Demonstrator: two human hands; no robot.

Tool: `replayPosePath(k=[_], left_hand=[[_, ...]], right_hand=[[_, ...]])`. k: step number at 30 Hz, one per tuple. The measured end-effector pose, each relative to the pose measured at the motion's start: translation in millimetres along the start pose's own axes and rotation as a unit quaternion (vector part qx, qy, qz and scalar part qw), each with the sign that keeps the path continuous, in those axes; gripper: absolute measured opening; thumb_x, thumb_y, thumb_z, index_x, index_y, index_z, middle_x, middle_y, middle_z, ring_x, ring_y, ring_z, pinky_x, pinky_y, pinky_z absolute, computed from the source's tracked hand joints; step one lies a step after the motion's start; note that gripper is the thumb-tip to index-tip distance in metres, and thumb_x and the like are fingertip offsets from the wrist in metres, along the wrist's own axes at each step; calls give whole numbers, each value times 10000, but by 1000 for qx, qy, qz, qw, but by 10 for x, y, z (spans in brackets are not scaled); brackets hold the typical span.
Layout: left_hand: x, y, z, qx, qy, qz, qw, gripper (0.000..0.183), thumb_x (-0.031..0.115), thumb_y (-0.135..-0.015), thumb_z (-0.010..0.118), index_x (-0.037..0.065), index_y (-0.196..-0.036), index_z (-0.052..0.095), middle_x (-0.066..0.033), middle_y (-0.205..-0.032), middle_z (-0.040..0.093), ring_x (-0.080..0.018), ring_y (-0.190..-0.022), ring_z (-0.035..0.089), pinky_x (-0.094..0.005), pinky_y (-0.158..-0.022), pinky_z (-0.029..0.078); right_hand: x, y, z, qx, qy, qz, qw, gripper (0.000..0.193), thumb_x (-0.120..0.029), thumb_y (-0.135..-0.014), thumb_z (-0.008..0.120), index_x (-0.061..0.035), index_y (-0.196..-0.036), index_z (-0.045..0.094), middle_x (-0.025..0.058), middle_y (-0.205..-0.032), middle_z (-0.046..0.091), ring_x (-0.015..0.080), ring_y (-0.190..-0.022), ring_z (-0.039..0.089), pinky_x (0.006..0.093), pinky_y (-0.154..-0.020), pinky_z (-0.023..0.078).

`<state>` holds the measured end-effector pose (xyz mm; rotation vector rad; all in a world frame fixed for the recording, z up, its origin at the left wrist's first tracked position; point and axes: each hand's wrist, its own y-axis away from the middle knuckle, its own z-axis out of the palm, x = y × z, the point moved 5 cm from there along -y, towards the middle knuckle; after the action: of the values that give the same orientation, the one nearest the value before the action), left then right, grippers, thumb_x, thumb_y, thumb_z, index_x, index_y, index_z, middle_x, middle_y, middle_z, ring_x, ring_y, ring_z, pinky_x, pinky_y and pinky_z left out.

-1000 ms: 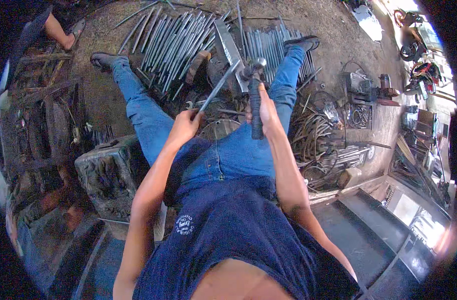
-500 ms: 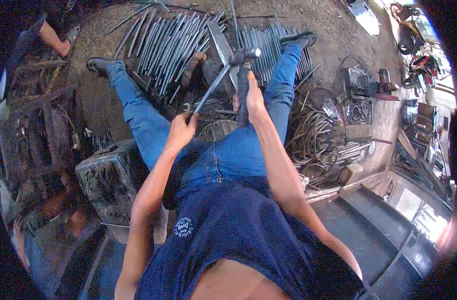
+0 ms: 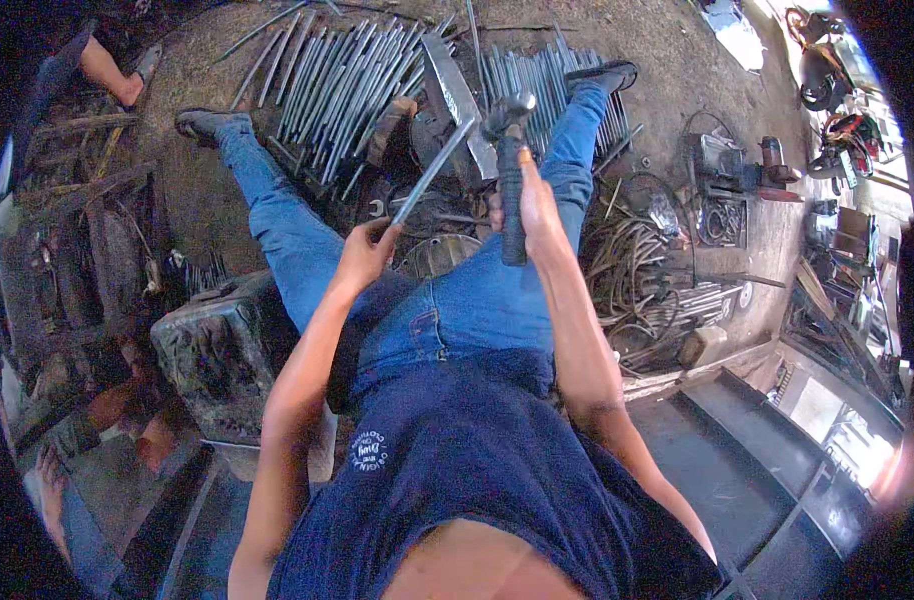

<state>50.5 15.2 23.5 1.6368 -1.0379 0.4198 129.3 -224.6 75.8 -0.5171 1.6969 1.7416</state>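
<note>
A dark navy T-shirt (image 3: 477, 430) is worn, creased across the front and marked on the left chest by a round white print (image 3: 369, 450) with a ring of lettering. Its collar (image 3: 464, 519) is cut in a wide curve. The legs are covered by blue jeans (image 3: 307, 250), faded and wrinkled, by which a stitched front seam (image 3: 436, 312) is shown. Dark shoes (image 3: 202, 122) are worn on both feet. The left hand (image 3: 365, 255) and right hand (image 3: 532, 215) are bare.
</note>
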Motion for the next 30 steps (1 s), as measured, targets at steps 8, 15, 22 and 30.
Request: replayPosePath(k=[8,15,22,30], left_hand=[[-35,20,-33,71,-30,86,993,376,267,-908,582,-62,-1084,621,-158,-740,663,-221,-650,639,-337,-619,485],[151,134,-139,120,-79,139,980,354,266,-910,559,-69,-990,641,-210,-755,647,-300,-675,648,-363,-646,486],[-20,-9,-18,54,25,45,997,381,280,-913,569,-60,-1079,614,-177,-795,676,-284,-693,643,-374,-653,478],[34,-43,6,55,-66,60,994,419,336,-912,567,-66,-1016,620,-169,-714,628,-245,-644,606,-371,-627,464]], right_hand=[[-1393,510,248,-13,-101,-327,940,613,-593,-939,345,-62,-686,520,65,-515,521,159,-400,497,319,-396,404],[189,-85,217,-7,14,34,999,602,-613,-923,374,-61,-723,506,55,-560,502,177,-430,484,336,-407,414],[426,-239,-195,45,118,-57,990,565,-565,-920,450,-29,-778,556,56,-569,515,169,-434,491,315,-413,399],[-175,129,25,5,37,-27,999,560,-580,-926,419,-48,-784,520,48,-571,511,155,-447,496,304,-423,428]])
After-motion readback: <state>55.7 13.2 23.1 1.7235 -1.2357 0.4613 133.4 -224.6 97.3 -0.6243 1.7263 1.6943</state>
